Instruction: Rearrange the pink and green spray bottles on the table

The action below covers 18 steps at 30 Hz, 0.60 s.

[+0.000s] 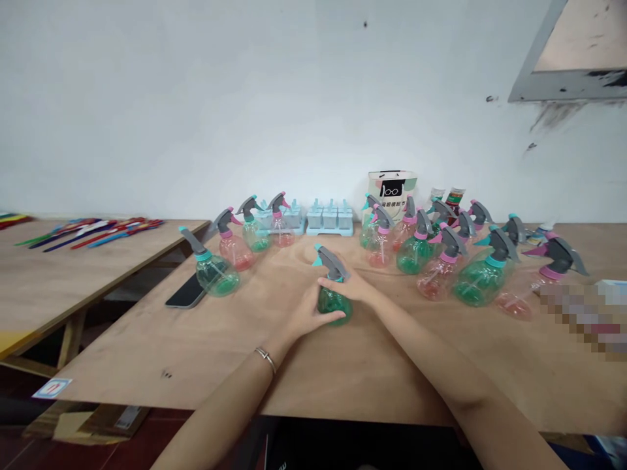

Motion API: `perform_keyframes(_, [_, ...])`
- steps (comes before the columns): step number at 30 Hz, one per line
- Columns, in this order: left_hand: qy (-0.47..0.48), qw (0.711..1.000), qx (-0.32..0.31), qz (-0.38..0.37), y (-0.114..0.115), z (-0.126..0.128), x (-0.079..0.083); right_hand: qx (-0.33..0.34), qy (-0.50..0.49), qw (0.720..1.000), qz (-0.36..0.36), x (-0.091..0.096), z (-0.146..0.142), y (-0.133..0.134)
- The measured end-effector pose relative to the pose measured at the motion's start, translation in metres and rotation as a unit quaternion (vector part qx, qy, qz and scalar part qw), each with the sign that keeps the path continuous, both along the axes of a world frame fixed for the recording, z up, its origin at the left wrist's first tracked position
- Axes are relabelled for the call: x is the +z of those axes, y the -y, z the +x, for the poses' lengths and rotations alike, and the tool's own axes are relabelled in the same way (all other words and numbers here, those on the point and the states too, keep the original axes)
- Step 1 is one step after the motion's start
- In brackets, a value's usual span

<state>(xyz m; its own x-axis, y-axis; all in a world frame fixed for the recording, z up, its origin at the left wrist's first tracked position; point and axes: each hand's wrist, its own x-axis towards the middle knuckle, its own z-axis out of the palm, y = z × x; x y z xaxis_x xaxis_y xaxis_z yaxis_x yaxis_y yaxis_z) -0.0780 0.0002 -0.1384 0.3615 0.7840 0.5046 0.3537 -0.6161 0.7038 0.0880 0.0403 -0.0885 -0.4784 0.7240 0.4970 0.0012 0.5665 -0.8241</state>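
Observation:
A green spray bottle [334, 301] with a grey trigger and teal collar stands on the wooden table [343, 365] in front of me. My left hand [306, 314] wraps round the bottle's body from the left; a thin bracelet sits on that wrist. My right hand [350, 285] grips the bottle's neck just under the trigger head. To the left stand a clear green bottle [211, 271], a pink one [234, 247] and two more. On the right is a crowd of several pink and green spray bottles [441, 261].
A black phone [186, 292] lies flat by the left bottles. Pale blue moulds [329, 217] and a printed box [392, 190] stand at the back by the white wall. A second table [59, 274] at the left carries coloured sticks [93, 232]. A blurred patch covers the far right.

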Motion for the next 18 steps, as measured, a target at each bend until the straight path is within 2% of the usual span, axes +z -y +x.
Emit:
perform_keyframes(3, [0.042, 0.999, -0.005, -0.005, -0.004, -0.012, -0.002, 0.089, -0.04, 0.992, -0.08, 0.021, 0.006, 0.01])
perform_keyframes(5, [0.08, 0.996, 0.043, 0.009, -0.021, -0.03, 0.002, 0.142, -0.063, 0.979, -0.13, 0.034, 0.013, 0.013])
perform_keyframes(7, [0.125, 0.983, 0.132, 0.029, -0.05, -0.051, 0.012, 0.157, -0.088, 0.971, -0.156, 0.044, 0.018, 0.012])
perform_keyframes(9, [0.167, 0.949, 0.267, 0.033, -0.086, -0.071, 0.027, 0.149, -0.123, 0.965, -0.179, 0.05, 0.021, 0.01])
perform_keyframes(11, [0.163, 0.928, 0.335, -0.033, -0.125, -0.086, 0.043, 0.132, -0.159, 0.957, -0.205, 0.052, 0.022, 0.007])
perform_keyframes(15, [0.159, 0.918, 0.357, -0.07, -0.186, -0.097, 0.066, 0.085, -0.186, 0.955, -0.214, 0.049, 0.024, 0.005])
perform_keyframes(18, [0.14, 0.922, 0.358, -0.049, -0.216, -0.095, 0.076, 0.104, -0.159, 0.958, -0.216, 0.048, 0.029, 0.006])
